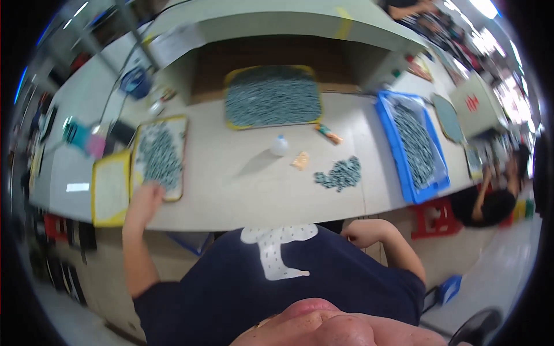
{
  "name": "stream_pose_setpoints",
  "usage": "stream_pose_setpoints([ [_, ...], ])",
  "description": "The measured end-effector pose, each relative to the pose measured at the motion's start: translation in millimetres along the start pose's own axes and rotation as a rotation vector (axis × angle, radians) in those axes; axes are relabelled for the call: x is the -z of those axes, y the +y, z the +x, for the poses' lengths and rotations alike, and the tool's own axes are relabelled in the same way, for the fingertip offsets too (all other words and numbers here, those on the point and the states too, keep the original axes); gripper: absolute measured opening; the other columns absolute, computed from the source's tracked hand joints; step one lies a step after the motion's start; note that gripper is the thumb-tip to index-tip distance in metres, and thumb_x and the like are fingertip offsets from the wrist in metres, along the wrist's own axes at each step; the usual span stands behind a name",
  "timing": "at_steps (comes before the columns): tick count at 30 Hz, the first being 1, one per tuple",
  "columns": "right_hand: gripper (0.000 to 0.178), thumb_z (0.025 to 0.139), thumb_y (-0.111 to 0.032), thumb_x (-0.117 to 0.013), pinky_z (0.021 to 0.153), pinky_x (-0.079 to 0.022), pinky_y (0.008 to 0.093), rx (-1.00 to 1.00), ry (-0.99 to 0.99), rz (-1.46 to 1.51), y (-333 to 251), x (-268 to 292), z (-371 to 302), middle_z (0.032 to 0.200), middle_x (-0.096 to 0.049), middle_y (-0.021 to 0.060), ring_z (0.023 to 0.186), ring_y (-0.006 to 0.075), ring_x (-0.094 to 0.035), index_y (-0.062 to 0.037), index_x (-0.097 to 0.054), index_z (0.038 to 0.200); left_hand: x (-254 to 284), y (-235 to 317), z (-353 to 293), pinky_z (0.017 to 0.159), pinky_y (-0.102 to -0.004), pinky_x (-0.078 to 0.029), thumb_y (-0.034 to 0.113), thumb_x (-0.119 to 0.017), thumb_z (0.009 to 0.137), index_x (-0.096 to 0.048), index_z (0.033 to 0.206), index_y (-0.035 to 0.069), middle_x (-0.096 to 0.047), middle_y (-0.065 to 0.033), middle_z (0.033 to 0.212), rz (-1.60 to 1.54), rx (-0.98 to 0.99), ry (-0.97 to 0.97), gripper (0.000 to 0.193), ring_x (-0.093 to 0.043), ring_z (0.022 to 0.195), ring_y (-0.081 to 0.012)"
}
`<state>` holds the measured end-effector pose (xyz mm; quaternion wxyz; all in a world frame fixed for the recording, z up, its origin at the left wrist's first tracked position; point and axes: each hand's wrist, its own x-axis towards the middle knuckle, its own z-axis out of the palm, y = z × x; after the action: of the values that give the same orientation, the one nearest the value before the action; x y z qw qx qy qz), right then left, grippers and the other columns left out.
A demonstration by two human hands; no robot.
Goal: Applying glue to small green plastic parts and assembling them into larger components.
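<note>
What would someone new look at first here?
Probably the bright blue rectangular plastic bin of small grey-green pieces, at the pale table's right. Next, the yellow-rimmed rectangular tray covered with similar pieces, at the middle back. Then the bare left hand, at the near end of a pale rectangular tray on the left.

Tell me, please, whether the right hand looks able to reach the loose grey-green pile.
Probably yes: only bare tabletop seems to lie between the right hand and the loose grey-green pile.

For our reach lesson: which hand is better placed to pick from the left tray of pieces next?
The left hand, probably: it is at that tray; the right hand is farther away, near the table edge.
</note>
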<state>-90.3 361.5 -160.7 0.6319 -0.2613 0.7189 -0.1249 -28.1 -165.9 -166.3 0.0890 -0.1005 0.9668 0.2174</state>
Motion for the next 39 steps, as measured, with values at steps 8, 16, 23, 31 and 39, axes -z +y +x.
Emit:
stream_pose_setpoints([
  [8, 0.056, 0.083, -0.019, -0.071, 0.099, -0.040, 0.0336, 0.565, 0.067, 0.532, 134.8, -100.2, -36.5, 0.130, -0.054, 0.0170, 0.118, 0.0205, -0.049, 0.0037, -0.049, 0.129, -145.2, 98.7, -80.8, 0.071, -0.0345, -0.052, 0.025, -0.069, 0.075, -0.068, 0.100, 0.006, -0.070, -0.0108, 0.097, -0.388, -0.483, -0.942, 0.032, -0.067, 0.082, -0.0210],
  [16, 0.046, 0.089, -0.027, -0.063, 0.095, -0.042, 0.0344, 0.619, 0.233, 0.729, 178.5, -166.8, -70.0, 0.122, -0.059, 0.0169, 0.110, 0.0221, -0.054, 0.0026, -0.054, 0.123, -155.3, 174.6, -95.4, 0.071, -0.0390, -0.050, 0.020, -0.062, 0.077, -0.064, 0.090, 0.004, -0.066, -0.0137, 0.090, -0.111, -0.447, -0.677, 0.020, -0.063, 0.084, -0.0291],
  [23, 0.030, 0.084, -0.025, -0.059, 0.078, -0.050, 0.0386, -0.010, 0.454, 0.209, 153.8, -163.2, -82.5, 0.098, -0.066, 0.0205, 0.089, 0.0344, -0.065, -0.0033, -0.065, 0.104, -158.2, 183.1, -126.2, 0.071, -0.0429, -0.049, 0.016, -0.057, 0.080, -0.061, 0.081, 0.003, -0.062, -0.0162, 0.084, 0.031, -0.326, -0.410, 0.014, -0.060, 0.085, -0.0363],
  [31, 0.023, 0.079, -0.021, -0.060, 0.071, -0.050, 0.0414, 0.174, 0.415, 0.120, 91.8, -127.2, -13.3, 0.089, -0.067, 0.0208, 0.082, 0.0382, -0.064, -0.0024, -0.067, 0.089, -147.6, 84.6, -169.9, 0.074, -0.0412, -0.049, 0.017, -0.058, 0.081, -0.064, 0.091, 0.001, -0.064, -0.0208, 0.091, -0.197, 0.014, -0.675, 0.020, -0.062, 0.090, -0.0364],
  [39, 0.024, 0.075, -0.023, -0.064, 0.071, -0.050, 0.0408, 0.047, 0.145, -0.013, 29.6, -83.0, 33.2, 0.085, -0.067, 0.0192, 0.081, 0.0369, -0.064, -0.0025, -0.068, 0.086, -130.3, -14.2, -149.0, 0.074, -0.0386, -0.050, 0.018, -0.066, 0.076, -0.065, 0.097, 0.000, -0.066, -0.0213, 0.094, -0.502, -0.324, -0.936, 0.028, -0.064, 0.090, -0.0339],
])
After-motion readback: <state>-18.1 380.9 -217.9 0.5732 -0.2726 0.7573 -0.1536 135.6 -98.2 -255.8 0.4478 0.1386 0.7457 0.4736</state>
